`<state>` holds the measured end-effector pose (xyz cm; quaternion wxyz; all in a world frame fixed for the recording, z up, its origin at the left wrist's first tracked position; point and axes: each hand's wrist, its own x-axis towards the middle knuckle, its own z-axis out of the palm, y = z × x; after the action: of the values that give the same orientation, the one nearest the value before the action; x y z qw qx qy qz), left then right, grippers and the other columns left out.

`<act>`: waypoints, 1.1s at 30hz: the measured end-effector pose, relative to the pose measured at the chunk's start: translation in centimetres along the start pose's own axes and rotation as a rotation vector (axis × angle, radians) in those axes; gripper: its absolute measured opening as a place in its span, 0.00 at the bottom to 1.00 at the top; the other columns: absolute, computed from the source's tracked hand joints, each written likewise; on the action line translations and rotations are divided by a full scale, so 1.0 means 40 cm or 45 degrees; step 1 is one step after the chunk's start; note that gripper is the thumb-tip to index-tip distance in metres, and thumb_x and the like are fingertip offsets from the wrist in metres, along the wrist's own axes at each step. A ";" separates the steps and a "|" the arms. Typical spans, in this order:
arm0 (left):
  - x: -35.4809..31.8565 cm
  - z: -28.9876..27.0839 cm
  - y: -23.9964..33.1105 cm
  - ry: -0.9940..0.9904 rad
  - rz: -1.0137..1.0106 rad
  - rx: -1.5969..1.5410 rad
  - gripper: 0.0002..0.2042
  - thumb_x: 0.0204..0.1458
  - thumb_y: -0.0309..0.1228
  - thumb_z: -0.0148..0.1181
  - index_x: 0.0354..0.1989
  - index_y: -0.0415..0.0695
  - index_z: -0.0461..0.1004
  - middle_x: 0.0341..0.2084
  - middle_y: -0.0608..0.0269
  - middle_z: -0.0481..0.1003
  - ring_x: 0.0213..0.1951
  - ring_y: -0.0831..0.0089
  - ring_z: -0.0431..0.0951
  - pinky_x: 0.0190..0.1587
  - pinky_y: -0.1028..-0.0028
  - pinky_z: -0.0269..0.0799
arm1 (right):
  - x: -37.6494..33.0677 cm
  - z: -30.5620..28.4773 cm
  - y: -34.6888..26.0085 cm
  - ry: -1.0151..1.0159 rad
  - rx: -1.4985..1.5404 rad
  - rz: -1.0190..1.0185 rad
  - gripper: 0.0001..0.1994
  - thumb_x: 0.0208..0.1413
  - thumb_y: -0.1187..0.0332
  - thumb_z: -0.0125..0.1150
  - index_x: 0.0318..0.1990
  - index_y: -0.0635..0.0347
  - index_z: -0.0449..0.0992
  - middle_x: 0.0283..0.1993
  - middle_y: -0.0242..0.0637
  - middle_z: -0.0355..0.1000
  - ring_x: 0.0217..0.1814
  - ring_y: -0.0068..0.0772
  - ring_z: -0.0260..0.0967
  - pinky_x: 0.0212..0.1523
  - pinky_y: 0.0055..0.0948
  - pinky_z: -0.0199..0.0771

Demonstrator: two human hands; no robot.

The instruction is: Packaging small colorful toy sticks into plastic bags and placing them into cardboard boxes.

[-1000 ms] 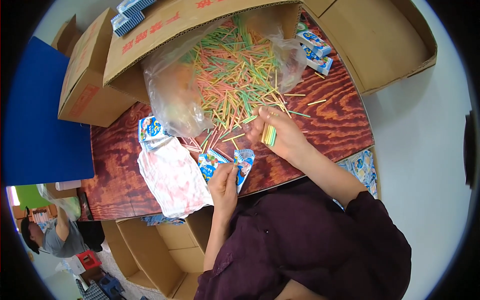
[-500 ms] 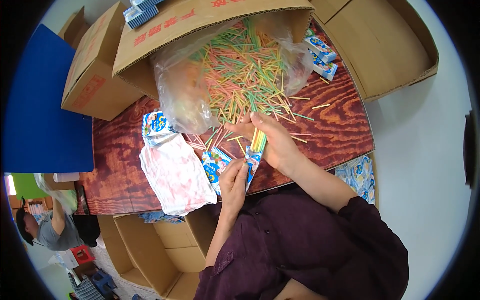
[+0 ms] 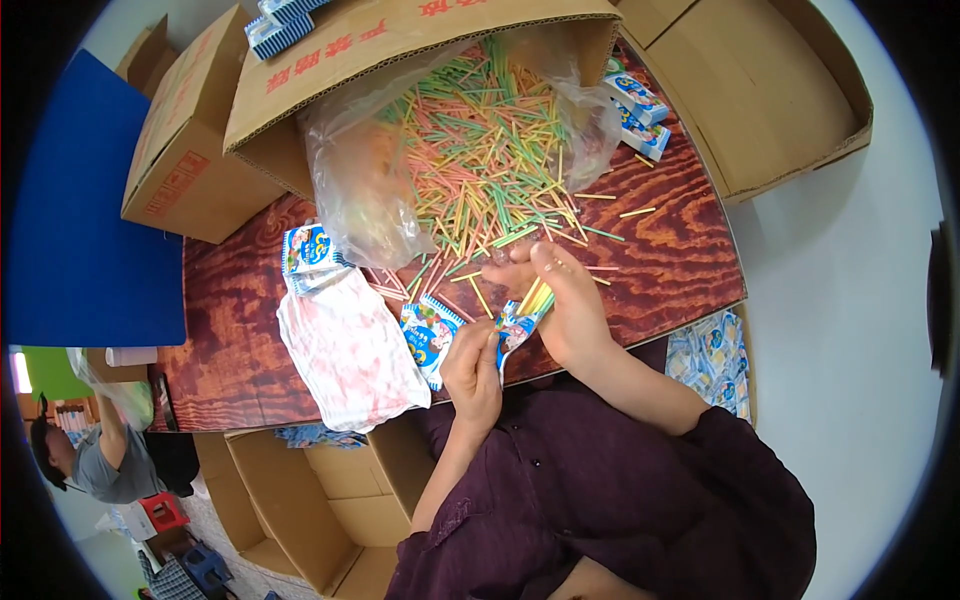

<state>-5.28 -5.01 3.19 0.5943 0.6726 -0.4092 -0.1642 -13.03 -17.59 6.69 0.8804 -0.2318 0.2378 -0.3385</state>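
As I look over the person's work, a small blue-and-white packet (image 3: 514,330) is up near the table's (image 3: 680,250) near edge, with coloured sticks (image 3: 539,297) poking from its mouth toward one o'clock. Between seven and eight from it, the left hand (image 3: 471,370) pinches it between thumb and fingers. Toward two, the right hand (image 3: 575,305) flanks the sticks, thumb and fingers parted; whether its palm presses them, I can't tell. At nine lies a second packet (image 3: 428,338), then a pink-blotched cloth (image 3: 350,350). Toward twelve, a loose heap (image 3: 480,160) of sticks spills from a cardboard box (image 3: 400,50).
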 end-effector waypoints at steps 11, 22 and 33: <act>-0.014 -0.033 -0.026 0.095 -0.313 -0.409 0.06 0.55 0.19 0.56 0.41 0.34 0.74 0.36 0.64 0.73 0.39 0.78 0.72 0.43 0.79 0.67 | 0.024 0.007 -0.051 -0.925 -0.968 -0.165 0.24 0.66 0.53 0.43 0.50 0.68 0.75 0.59 0.47 0.67 0.64 0.39 0.61 0.65 0.38 0.56; -0.008 -0.042 -0.005 0.249 -0.446 -1.017 0.10 0.52 0.17 0.58 0.44 0.37 0.73 0.39 0.64 0.74 0.41 0.78 0.74 0.46 0.76 0.69 | -0.034 0.087 -0.078 -0.784 -1.518 -0.365 0.26 0.55 0.66 0.61 0.60 0.59 0.65 0.53 0.44 0.67 0.53 0.35 0.67 0.54 0.35 0.66; 0.030 -0.100 0.024 0.040 -0.262 -0.764 0.07 0.52 0.18 0.58 0.39 0.36 0.75 0.42 0.59 0.73 0.46 0.72 0.72 0.51 0.73 0.66 | -0.069 0.082 -0.064 -0.814 -1.890 -0.742 0.20 0.49 0.80 0.58 0.52 0.61 0.70 0.37 0.44 0.69 0.38 0.46 0.70 0.40 0.37 0.69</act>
<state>-2.06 -3.22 5.38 0.7527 0.5075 -0.2633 -0.3265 -14.19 -16.52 11.43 0.4036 -0.8838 0.0690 -0.2264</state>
